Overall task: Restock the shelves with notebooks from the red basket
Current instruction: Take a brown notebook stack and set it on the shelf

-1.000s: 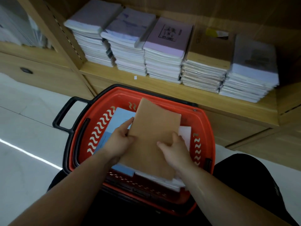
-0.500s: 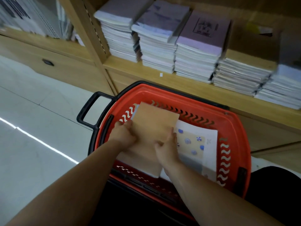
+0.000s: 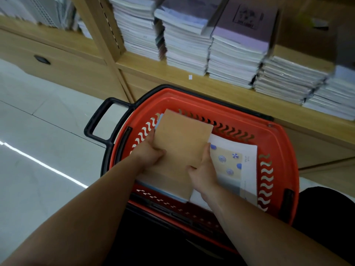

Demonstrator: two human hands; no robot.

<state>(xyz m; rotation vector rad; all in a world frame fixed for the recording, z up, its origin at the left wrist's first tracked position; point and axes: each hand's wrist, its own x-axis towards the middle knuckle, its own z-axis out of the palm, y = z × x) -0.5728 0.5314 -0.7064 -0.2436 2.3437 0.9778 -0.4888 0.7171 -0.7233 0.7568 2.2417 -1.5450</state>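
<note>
The red basket (image 3: 276,143) with a black handle stands on the floor below the wooden shelf (image 3: 226,93). Inside it, a brown-covered notebook stack (image 3: 180,143) lies on the left side. My left hand (image 3: 148,152) grips its left edge and my right hand (image 3: 203,169) grips its right edge. To the right in the basket lies a white notebook with blue dots (image 3: 232,166). A pale blue notebook edge (image 3: 169,194) shows under the brown one.
Several tall piles of notebooks (image 3: 230,45) fill the shelf above the basket. A wooden upright (image 3: 103,31) divides the shelving. Pale floor tiles (image 3: 38,141) lie to the left. A dark-clothed knee (image 3: 326,212) is at the right.
The brown notebooks have shifted from the basket's middle to its left side, uncovering the dotted white notebook. The view has swung left and closer; both hands stay on the brown stack.
</note>
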